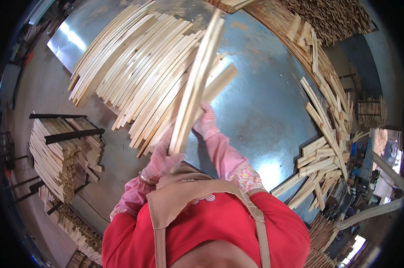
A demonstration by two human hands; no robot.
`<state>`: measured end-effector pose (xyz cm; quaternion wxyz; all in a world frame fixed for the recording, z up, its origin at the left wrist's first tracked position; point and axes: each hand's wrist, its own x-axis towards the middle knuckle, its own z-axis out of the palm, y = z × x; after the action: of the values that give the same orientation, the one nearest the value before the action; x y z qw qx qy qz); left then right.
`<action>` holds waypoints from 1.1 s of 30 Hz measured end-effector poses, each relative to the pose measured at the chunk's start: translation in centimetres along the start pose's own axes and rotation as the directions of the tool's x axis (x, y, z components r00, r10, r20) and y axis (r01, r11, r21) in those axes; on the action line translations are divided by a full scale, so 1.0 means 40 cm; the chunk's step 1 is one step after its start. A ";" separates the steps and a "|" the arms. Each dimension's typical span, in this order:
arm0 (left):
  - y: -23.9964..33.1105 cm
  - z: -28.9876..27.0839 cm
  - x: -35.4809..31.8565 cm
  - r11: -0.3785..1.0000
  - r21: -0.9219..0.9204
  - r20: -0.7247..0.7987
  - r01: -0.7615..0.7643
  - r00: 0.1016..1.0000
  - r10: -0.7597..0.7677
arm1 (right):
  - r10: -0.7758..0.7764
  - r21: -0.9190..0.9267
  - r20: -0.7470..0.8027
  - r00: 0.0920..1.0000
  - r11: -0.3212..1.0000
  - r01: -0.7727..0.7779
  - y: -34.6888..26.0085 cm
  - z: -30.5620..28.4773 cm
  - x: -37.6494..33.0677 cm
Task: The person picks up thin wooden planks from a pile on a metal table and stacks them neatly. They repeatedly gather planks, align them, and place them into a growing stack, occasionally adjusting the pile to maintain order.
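Pink-gloved L hand [162, 157] had fingers closed round near end of pale, straight-edged wood strips [195, 85], slanted above tbl; R hand [206, 121] just beside, fingers partly hidden, couldn't tell grip. Strips blocked pt of plank row [139, 67] on smooth, scuffed metal tbl [264, 89]. Stacked timber [54, 156] L, grey flr [37, 94]. Crisscrossed pcs [320, 163] R. Far: rough brown stick pile [331, 18].

Shiny metal table [264, 89], grey floor [39, 96]
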<state>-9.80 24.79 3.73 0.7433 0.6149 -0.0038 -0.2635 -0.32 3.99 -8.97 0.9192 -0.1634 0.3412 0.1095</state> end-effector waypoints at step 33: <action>0.375 -0.354 0.381 -0.355 0.926 0.158 -0.126 0.986 0.063 | 0.362 -0.360 0.578 0.731 -0.691 0.627 -0.241 0.489 -0.010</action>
<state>13.80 33.24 9.16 -0.0599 0.9523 -0.2832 -0.0966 13.96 2.40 7.42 0.2312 -0.9125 -0.2973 0.1597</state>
